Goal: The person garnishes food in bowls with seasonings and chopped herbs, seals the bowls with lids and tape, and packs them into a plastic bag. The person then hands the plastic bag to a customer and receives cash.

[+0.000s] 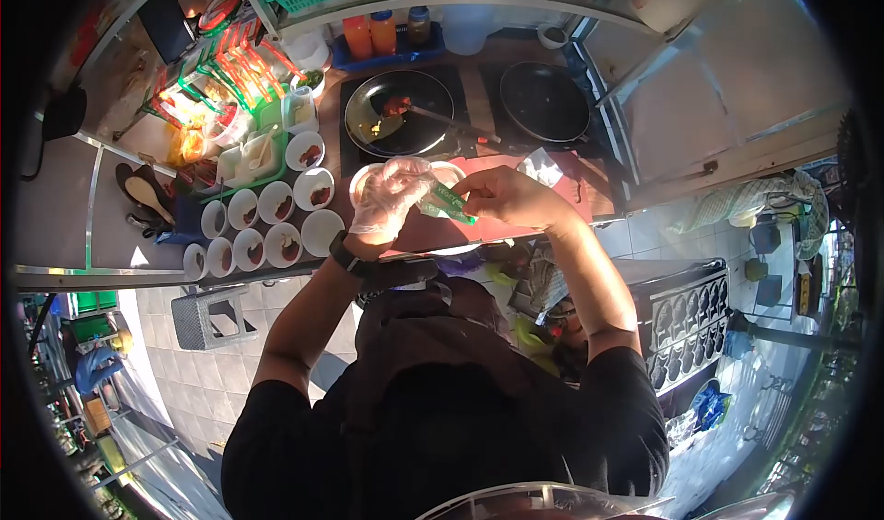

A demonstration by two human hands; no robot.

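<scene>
My left hand (385, 200) wears a clear plastic glove, and its closed fingers pinch one end of a green sachet (447, 203). From the other side, my right hand (508, 197), bare, grips the sachet's upper edge. Both hands are above the red cutting board (405, 233), with pale bowls (449, 170) partly hidden beneath and behind them. Just beyond lies a black frying pan (402, 83) holding oil, a yellow bit and a dab of red paste. A spatula (451, 124) rests in it, its handle over the rim toward me.
Rows of white bowls (322, 233), several holding dark red contents, stand at the left. A second frying pan (545, 101) is at the back right. Sauce bottles (383, 34) stand in a blue tray (391, 63). A torn white packet (540, 167) lies right of my hands.
</scene>
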